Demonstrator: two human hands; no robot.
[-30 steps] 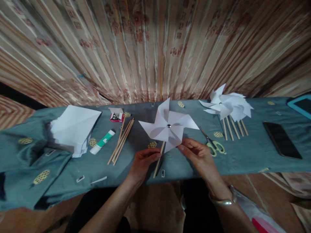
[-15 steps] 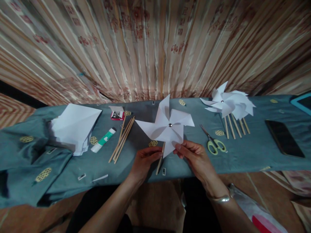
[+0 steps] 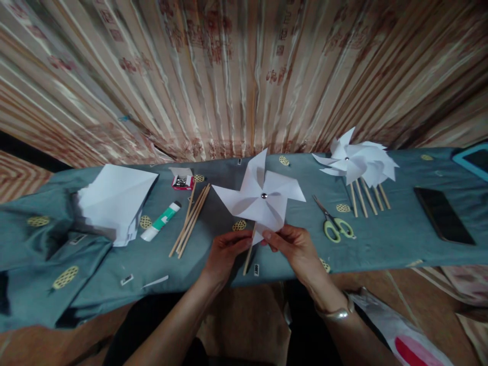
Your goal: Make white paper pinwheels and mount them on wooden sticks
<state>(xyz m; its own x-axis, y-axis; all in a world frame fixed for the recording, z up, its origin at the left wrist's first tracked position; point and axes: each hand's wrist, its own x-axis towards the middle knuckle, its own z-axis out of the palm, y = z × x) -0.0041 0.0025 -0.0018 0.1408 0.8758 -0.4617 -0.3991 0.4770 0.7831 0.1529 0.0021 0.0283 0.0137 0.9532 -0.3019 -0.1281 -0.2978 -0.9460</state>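
A white paper pinwheel with a shiny metal pin at its centre is held up over the cloth-covered table. Its wooden stick slants down below the blades. My left hand is closed, thumb and fingers pinching the stick just under the lowest blade. With thumb and fingertips, my right hand grips that lowest blade close to the stick. The fingertips behind the paper are partly hidden.
Left of the pinwheel lie loose wooden sticks, a glue stick, a small box of pins and a paper stack. On the right are scissors, several finished pinwheels, a phone and a blue-edged object.
My right hand has slid left and slightly down along the lowest blade, closer to the stick. The left hand keeps its pinch on the stick.
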